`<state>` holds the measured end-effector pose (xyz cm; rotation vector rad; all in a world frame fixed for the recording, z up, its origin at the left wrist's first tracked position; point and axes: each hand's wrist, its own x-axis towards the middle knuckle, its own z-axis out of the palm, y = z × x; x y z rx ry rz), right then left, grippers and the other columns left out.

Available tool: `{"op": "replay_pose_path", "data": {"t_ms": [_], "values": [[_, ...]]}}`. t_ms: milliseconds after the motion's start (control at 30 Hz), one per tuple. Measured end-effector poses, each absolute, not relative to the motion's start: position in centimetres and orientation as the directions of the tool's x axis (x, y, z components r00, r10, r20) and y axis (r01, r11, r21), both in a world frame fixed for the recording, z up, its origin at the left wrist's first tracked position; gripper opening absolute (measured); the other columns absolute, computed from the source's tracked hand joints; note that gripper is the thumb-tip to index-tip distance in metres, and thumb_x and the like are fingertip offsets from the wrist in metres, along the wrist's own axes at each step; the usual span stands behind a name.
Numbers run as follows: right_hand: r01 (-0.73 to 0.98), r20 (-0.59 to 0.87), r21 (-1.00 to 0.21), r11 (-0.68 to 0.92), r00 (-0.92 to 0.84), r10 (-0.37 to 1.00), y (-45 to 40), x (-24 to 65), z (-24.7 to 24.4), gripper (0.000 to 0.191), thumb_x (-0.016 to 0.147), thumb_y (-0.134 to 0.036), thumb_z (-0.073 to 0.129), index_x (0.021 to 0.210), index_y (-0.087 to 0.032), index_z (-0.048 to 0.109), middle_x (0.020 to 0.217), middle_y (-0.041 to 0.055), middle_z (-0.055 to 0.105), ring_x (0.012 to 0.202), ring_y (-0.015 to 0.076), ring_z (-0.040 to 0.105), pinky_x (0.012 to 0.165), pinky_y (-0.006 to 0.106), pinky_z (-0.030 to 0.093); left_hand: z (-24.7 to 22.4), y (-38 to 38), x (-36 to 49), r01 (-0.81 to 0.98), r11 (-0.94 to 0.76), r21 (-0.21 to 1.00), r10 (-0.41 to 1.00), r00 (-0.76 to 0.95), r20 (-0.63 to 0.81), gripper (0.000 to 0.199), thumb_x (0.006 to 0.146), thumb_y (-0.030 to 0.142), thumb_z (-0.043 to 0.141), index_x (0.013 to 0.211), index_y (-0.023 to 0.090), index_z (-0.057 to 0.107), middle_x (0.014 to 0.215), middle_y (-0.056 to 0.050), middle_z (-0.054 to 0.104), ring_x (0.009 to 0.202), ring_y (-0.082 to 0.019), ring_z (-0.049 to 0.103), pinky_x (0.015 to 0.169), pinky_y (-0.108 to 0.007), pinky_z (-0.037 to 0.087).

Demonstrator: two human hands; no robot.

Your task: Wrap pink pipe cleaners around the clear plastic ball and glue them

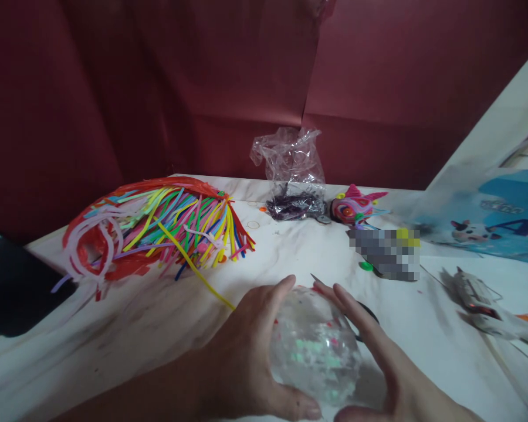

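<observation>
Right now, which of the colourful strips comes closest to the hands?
The long yellow strip: it alone runs out of the pile towards the left hand.

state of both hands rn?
Left hand: holding the clear ball, curved around its left side.
Right hand: open, fingers spread at the ball's right side; can't tell how firmly it touches, if at all.

Creased dark-red sheeting (229, 76) stands behind a white, grey-veined tabletop (286, 249).
</observation>
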<state>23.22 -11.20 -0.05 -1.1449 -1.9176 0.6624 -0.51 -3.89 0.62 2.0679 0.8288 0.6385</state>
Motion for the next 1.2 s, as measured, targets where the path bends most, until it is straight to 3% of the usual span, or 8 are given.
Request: {"op": "replay_pose_path", "data": {"t_ms": [200, 333, 567, 867, 1067, 1200], "values": [[0.46, 0.371, -0.777, 0.43, -0.218, 0.903, -11.3, 23.2, -1.1, 0.089, 0.087, -0.056, 0.074, 0.153, -0.045, 0.014, 0.155, 0.0007, 0.028, 0.139, 0.0353, 0.025, 0.114, 0.054, 0.025, 0.0, -3.5, -0.5, 0.219, -0.454, 0.864, 0.719, 0.663, 0.21, 0.131, 0.048, 0.046, 0.088, 0.154, 0.028, 0.013, 0.151, -0.016, 0.037, 0.132, -0.041, 0.043, 0.107, -0.062, 0.036], [0.402, 0.37, -0.81, 0.426, -0.212, 0.904, -11.3, 22.9, -1.1, 0.094, 0.088, -0.056, 0.073, 0.154, -0.041, 0.008, 0.156, 0.0049, 0.027, 0.14, 0.036, 0.022, 0.113, 0.054, 0.027, 0.1, -3.5, -0.5, 0.209, -0.493, 0.844, 0.69, 0.685, 0.233, 0.129, 0.051, 0.042, 0.088, 0.154, 0.029, 0.012, 0.151, -0.014, 0.038, 0.134, -0.039, 0.04, 0.111, -0.059, 0.033], [0.493, 0.375, -0.736, 0.463, -0.272, 0.886, -11.6, 23.1, -0.6, 0.102, 0.082, -0.062, 0.075, 0.155, -0.041, 0.006, 0.159, 0.0025, 0.015, 0.142, 0.0369, 0.015, 0.116, 0.056, 0.018, 0.4, -4.2, -0.4, 0.272, -0.522, 0.808, 0.711, 0.663, 0.235, 0.123, 0.051, 0.036, 0.089, 0.153, 0.033, 0.02, 0.152, -0.008, 0.039, 0.136, -0.036, 0.038, 0.115, -0.054, 0.029], [0.499, 0.445, -0.72, 0.482, -0.201, 0.873, -11.7, 22.7, -0.9, 0.088, 0.087, -0.066, 0.067, 0.153, -0.045, 0.012, 0.155, 0.0015, 0.028, 0.138, 0.036, 0.028, 0.116, 0.054, 0.023, -0.7, -3.3, -0.5, 0.189, -0.553, 0.812, 0.639, 0.721, 0.268, 0.13, 0.051, 0.046, 0.088, 0.154, 0.03, 0.011, 0.155, -0.014, 0.034, 0.137, -0.041, 0.036, 0.113, -0.06, 0.028], [0.498, 0.436, -0.72, 0.483, -0.216, 0.873, -11.5, 22.8, -1.0, 0.096, 0.084, -0.07, 0.066, 0.153, -0.044, 0.006, 0.156, 0.002, 0.024, 0.139, 0.0359, 0.025, 0.115, 0.055, 0.023, -0.2, -3.7, -0.3, 0.245, -0.477, 0.844, 0.715, 0.666, 0.211, 0.129, 0.05, 0.039, 0.089, 0.154, 0.033, 0.014, 0.151, -0.01, 0.04, 0.134, -0.037, 0.041, 0.113, -0.057, 0.031], [0.511, 0.426, -0.714, 0.479, -0.225, 0.876, -11.3, 23.0, -1.1, 0.098, 0.082, -0.07, 0.068, 0.154, -0.042, 0.006, 0.159, 0.002, 0.018, 0.141, 0.0361, 0.02, 0.115, 0.055, 0.023, -0.7, -3.5, -0.2, 0.246, -0.539, 0.806, 0.693, 0.673, 0.259, 0.129, 0.049, 0.037, 0.089, 0.154, 0.032, 0.014, 0.151, -0.011, 0.039, 0.134, -0.039, 0.04, 0.113, -0.058, 0.031]]}}
